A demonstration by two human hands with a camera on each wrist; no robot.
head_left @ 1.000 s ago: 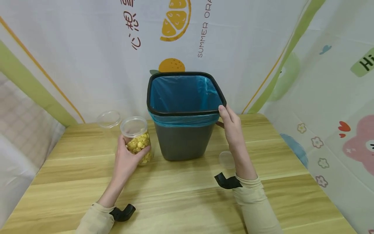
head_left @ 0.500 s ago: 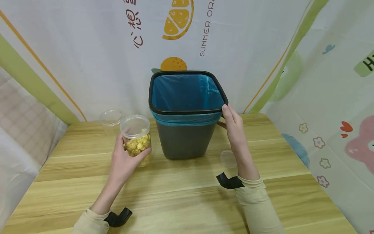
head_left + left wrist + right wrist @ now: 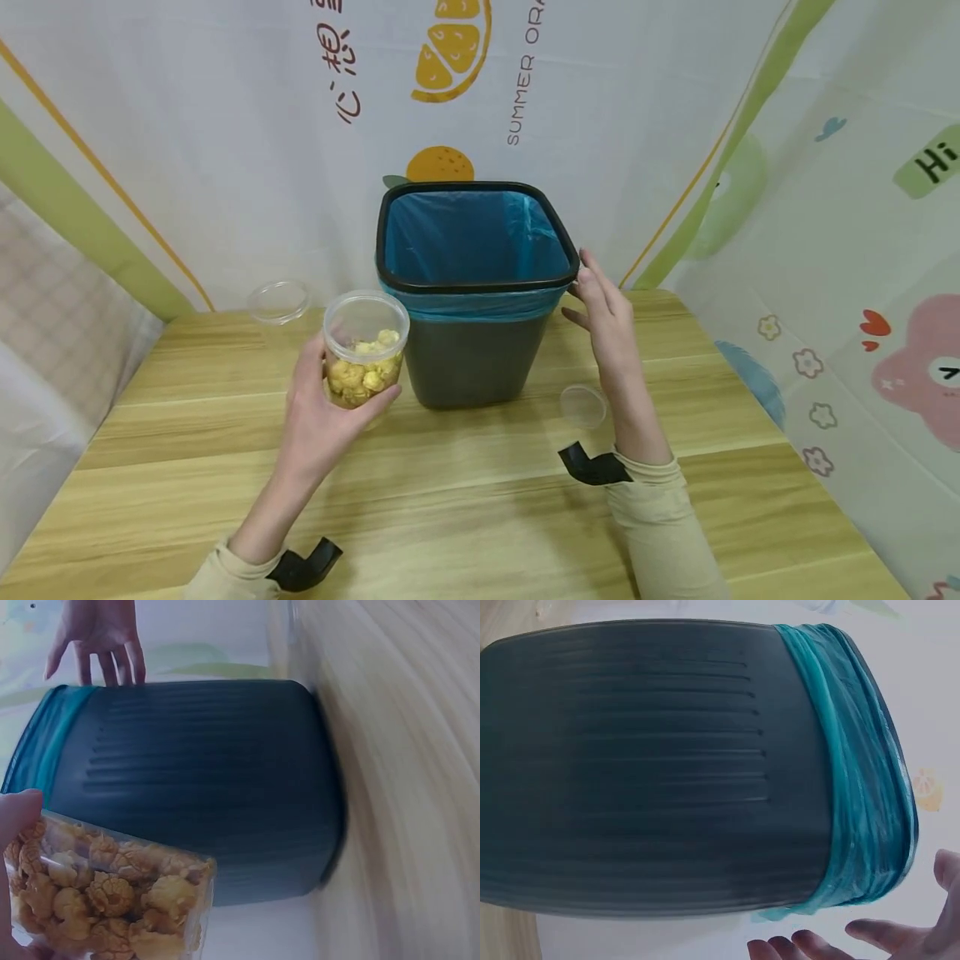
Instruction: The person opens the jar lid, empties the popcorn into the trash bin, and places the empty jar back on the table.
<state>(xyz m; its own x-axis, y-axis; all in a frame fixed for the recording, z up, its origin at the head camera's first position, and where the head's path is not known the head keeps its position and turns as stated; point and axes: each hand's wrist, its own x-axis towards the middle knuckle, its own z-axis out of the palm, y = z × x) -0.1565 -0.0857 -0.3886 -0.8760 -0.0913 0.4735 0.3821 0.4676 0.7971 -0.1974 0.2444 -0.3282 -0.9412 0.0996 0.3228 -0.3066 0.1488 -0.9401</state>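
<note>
My left hand (image 3: 318, 417) grips a clear plastic jar (image 3: 367, 350) of yellow popcorn, thumb on the near side. The jar is raised off the table, in front of the bin's left side. In the left wrist view, large popcorn pieces (image 3: 112, 896) show through its wall. A dark grey trash bin (image 3: 472, 358) stands upright, lined with a blue bag (image 3: 465, 237) under a black rim. Beside its right rim my right hand (image 3: 611, 329) has its fingers spread. In the right wrist view, those fingers (image 3: 885, 934) hold nothing and look slightly apart from the bin.
A clear round lid (image 3: 583, 407) lies flat on the wooden table (image 3: 450, 500), between the bin and my right forearm. Another clear round container (image 3: 279, 302) stands at the back left. Printed curtains (image 3: 300, 208) close off the back and sides.
My left hand has lifted the popcorn jar off the table and moved it right, towards the bin. My right hand has let go of the bin's rim and shifted slightly right.
</note>
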